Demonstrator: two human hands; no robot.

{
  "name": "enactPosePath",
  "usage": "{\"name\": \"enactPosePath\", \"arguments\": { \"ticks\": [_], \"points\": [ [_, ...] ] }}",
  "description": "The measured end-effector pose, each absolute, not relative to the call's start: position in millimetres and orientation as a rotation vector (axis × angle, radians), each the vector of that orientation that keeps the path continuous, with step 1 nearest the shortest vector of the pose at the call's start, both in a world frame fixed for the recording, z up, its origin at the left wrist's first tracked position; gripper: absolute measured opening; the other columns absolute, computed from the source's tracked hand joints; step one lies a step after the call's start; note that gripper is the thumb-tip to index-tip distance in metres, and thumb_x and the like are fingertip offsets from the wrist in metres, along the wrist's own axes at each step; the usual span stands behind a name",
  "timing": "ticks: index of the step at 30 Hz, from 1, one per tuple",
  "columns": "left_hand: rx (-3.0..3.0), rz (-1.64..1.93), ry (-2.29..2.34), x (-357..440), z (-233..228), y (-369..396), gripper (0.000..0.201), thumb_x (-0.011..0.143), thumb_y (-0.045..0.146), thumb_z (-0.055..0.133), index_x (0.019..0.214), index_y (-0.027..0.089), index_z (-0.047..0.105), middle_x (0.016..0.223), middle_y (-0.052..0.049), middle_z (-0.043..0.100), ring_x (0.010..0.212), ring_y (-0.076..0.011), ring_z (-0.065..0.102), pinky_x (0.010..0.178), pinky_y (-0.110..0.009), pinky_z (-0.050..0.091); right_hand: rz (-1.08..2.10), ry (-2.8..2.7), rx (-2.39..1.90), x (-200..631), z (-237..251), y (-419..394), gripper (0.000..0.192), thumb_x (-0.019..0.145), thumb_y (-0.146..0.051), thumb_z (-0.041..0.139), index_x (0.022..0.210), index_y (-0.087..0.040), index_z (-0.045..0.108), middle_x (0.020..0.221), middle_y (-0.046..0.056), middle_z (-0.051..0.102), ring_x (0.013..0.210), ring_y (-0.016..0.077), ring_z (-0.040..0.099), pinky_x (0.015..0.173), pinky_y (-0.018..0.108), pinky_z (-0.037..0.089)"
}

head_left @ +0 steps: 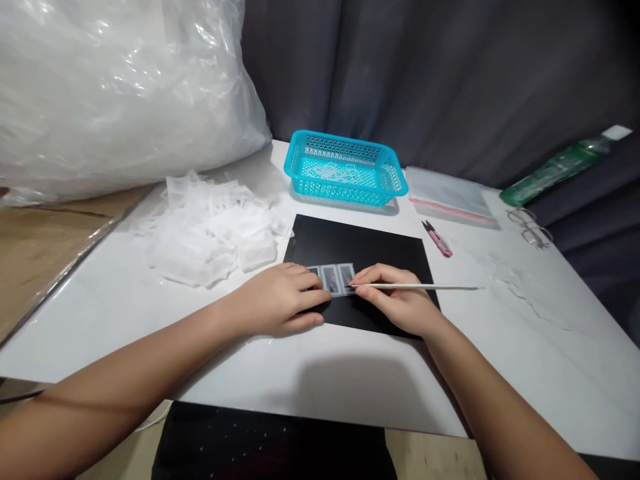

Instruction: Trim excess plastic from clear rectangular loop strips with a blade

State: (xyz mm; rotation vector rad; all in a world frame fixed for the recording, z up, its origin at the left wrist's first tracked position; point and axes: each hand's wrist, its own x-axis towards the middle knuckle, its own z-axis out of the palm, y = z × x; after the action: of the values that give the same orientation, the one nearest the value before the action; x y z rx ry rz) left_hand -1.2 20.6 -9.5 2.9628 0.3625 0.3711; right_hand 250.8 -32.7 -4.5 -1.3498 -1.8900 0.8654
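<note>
A short strip of clear plastic with white-framed rectangular windows (331, 278) lies on a black mat (356, 243). My left hand (283, 298) rests flat at the strip's left end, its fingers stretched out and touching it. In my right hand (393, 293) is a thin white stick (440, 287), pinched near its dark, narrow tip. That tip is at the right-hand window of the strip; whether it touches the plastic I cannot tell. Beyond my left hand lies a loose heap of translucent white pieces (215, 227).
Behind the mat stands a blue basket (345, 192) with thin white frame-like pieces inside. Pink-handled snips (438, 240), a zip bag (450, 197), glasses (535, 230) and a green bottle (555, 170) lie to the right. A large plastic bag (125, 100) bulges at back left.
</note>
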Motion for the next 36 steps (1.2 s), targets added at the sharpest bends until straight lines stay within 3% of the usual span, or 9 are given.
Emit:
{"name": "enactPosePath", "arguments": {
  "ticks": [7, 12, 20, 36],
  "points": [
    [2.943, 0.403, 0.325, 1, -12, 22, 0.028, 0.095, 0.032, 0.049, 0.108, 0.014, 0.066, 0.099, -0.01, 0.068, 0.087, -0.0235, 0.062, 0.078, -0.037, 0.049, 0.852, -2.142, -1.428, 239, -5, -29, 0.01, 0.091, -0.026, 0.057, 0.092, -0.024, 0.066, 0.09, 0.0, 0.072, 0.082, 0.0158, 0.066, 0.073, 0.027, 0.046],
    [2.971, 0.42, 0.3, -1, -12, 23, 0.019, 0.094, 0.018, 0.05, 0.1, 0.017, 0.068, 0.091, -0.007, 0.069, 0.079, -0.0198, 0.061, 0.072, -0.033, 0.047, 0.845, -2.26, -1.481, 238, 4, -41, 0.012, 0.092, -0.03, 0.055, 0.093, -0.025, 0.065, 0.073, -0.003, 0.068, 0.063, 0.0136, 0.061, 0.058, 0.024, 0.042],
    [2.989, 0.439, 0.298, -6, -15, 29, 0.022, 0.093, 0.014, 0.053, 0.109, 0.018, 0.068, 0.092, -0.006, 0.069, 0.079, -0.0188, 0.061, 0.071, -0.032, 0.046, 0.762, -2.045, -1.232, 230, -12, -31, 0.008, 0.087, -0.023, 0.062, 0.087, -0.023, 0.07, 0.098, 0.005, 0.073, 0.097, 0.0209, 0.066, 0.087, 0.037, 0.051],
    [2.966, 0.421, 0.298, -4, -18, 27, 0.024, 0.094, 0.014, 0.051, 0.108, 0.016, 0.07, 0.091, -0.008, 0.068, 0.077, -0.0197, 0.058, 0.07, -0.033, 0.048, 0.646, -2.248, -1.134, 227, -17, -33, 0.01, 0.09, -0.022, 0.06, 0.093, -0.023, 0.069, 0.098, 0.004, 0.075, 0.089, 0.0203, 0.067, 0.081, 0.037, 0.053]
  ]
}}
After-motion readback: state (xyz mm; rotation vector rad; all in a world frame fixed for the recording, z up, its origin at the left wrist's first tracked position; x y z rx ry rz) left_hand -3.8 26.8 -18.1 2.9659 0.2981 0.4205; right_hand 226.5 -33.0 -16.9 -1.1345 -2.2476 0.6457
